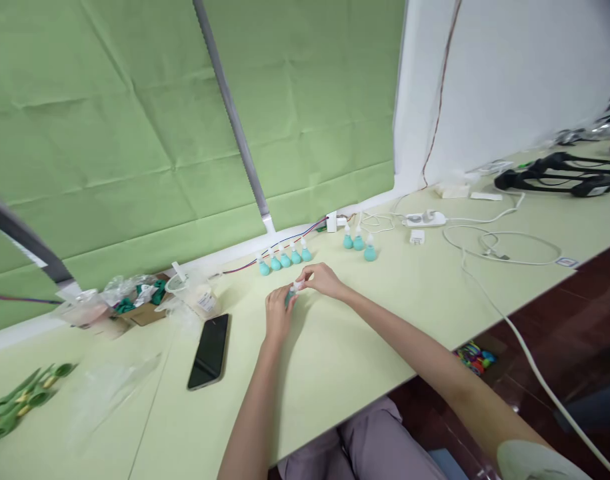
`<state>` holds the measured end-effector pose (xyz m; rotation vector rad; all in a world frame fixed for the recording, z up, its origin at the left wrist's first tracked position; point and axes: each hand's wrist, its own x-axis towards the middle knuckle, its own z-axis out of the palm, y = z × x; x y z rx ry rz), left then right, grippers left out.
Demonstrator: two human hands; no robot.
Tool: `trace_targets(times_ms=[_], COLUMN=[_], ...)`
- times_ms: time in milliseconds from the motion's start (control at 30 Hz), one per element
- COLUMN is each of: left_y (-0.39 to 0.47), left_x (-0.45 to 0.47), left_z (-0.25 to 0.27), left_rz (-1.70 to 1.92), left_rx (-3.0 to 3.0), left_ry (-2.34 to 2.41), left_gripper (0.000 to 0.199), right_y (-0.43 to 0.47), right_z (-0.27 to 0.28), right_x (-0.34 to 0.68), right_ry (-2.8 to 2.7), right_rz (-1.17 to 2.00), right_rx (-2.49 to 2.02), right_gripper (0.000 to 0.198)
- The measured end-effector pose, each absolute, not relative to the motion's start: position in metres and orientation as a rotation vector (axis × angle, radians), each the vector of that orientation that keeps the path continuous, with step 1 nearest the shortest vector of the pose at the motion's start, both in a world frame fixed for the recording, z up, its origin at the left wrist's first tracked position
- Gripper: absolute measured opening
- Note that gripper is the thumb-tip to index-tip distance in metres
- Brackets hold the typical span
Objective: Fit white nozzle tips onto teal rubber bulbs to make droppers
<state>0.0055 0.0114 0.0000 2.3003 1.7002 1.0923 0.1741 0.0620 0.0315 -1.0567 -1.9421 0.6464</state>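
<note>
My left hand (279,313) is closed around a small teal squeeze bottle (289,297), low over the table. At its top, my right hand (323,280) pinches the white nozzle cap (299,285); I cannot tell whether the cap is seated or loose. Just beyond my hands, several like teal bottles (285,259) with white pointed tips stand upright in a row. Three more teal bottles (358,242) are grouped farther right.
A black phone (209,351) lies left of my left forearm. Behind it are a plastic cup (203,300) and a cardboard box (147,313). Green plastic pieces (22,403) lie far left. White cables and a power strip (425,219) occupy the right side.
</note>
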Motion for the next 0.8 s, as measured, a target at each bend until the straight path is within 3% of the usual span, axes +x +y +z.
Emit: trace_targets(times_ms=[300,467,567,700,800], left_y=[0.015,0.017,0.022,0.028,0.03], left_x=[-0.002,-0.01,-0.027,-0.049,-0.057], left_z=[-0.012,-0.014,-0.013,-0.016,-0.021], left_rz=[1.161,1.3,1.517,1.743,1.778], left_rx=[2.296,1.904,1.68,1.404,1.264], left_ry=[1.847,2.113,2.142,2.101,2.109], left_gripper=[0.027,0.03,0.033,0.035,0.034], right_y=[0.053,0.054,0.061,0.064,0.06], right_z=[-0.013,-0.014,-0.015,-0.017,-0.015], right_x=[0.164,0.167,0.172,0.179,0.181], right_ry=[-1.853,-1.686,-1.588,-1.558,-1.619], right_rz=[0.385,0.382,0.585,1.061,1.293], right_rx=[-0.903,-0.961,-1.032,-0.866,-0.725], right_gripper=[0.006,0.011,0.012,0.034,0.037])
